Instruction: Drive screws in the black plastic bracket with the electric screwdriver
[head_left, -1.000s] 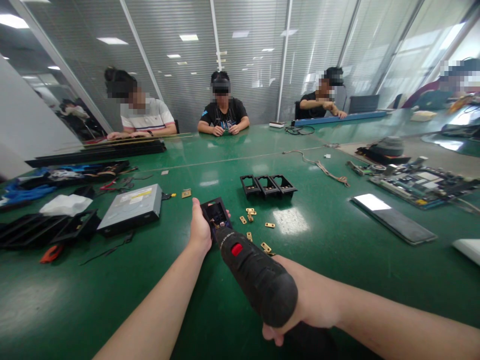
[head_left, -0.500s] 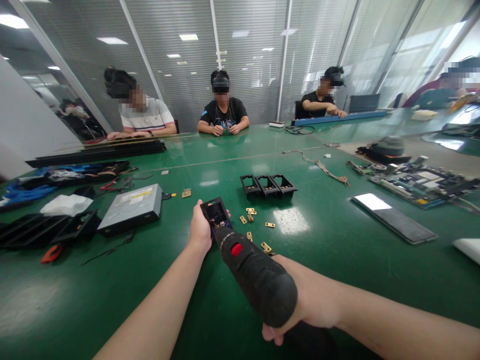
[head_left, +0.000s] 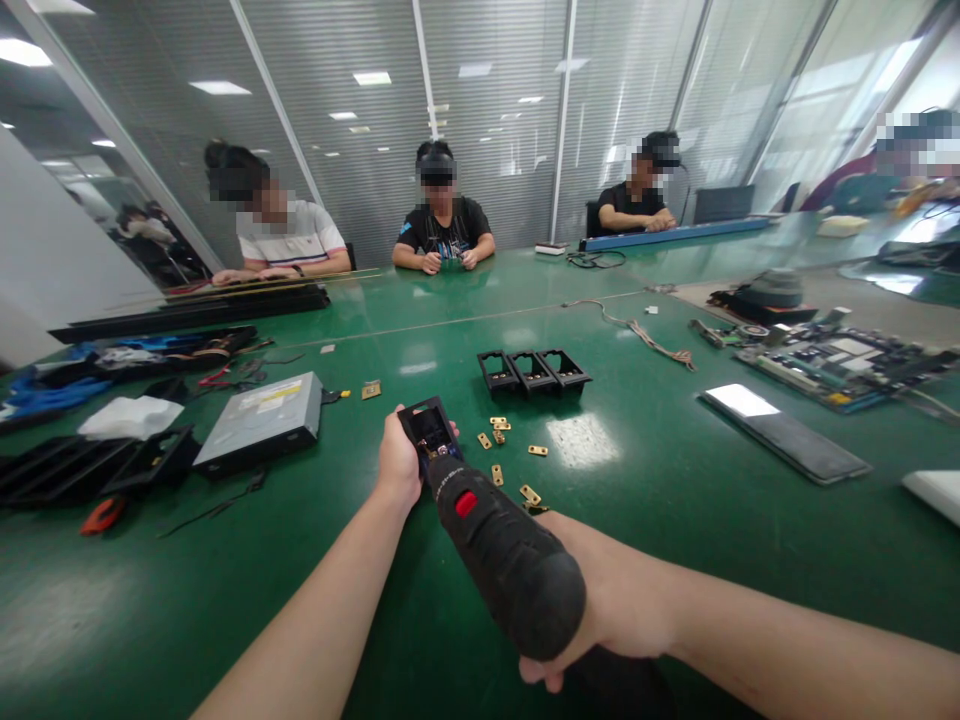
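Observation:
My left hand [head_left: 400, 462] is closed around a small black plastic housing [head_left: 426, 422], tilted toward me, with bits of brass showing inside. My right hand [head_left: 581, 590] grips a black cordless drill [head_left: 510, 560] with a red switch on top. The drill's nose points into the housing's lower part; its tip is hidden, so contact cannot be made out. Just right of the housing lie several loose brass plates [head_left: 537, 450] with holes. Beyond them stands a row of three black housings [head_left: 534, 372] of similar shape, with brass inside.
On the left are a silver disc drive [head_left: 259, 425], black frames [head_left: 97, 460] and an orange-ended tool [head_left: 103, 516]. A phone-like slab [head_left: 784, 434] and a circuit board [head_left: 832, 350] lie on the right. Three people [head_left: 442, 235] sit across the green table [head_left: 360, 330]; another is at far right.
The view has shifted slightly. Both hands, the housing and the drill keep nearly the same positions relative to each other. The person at back right has drawn their hands in.

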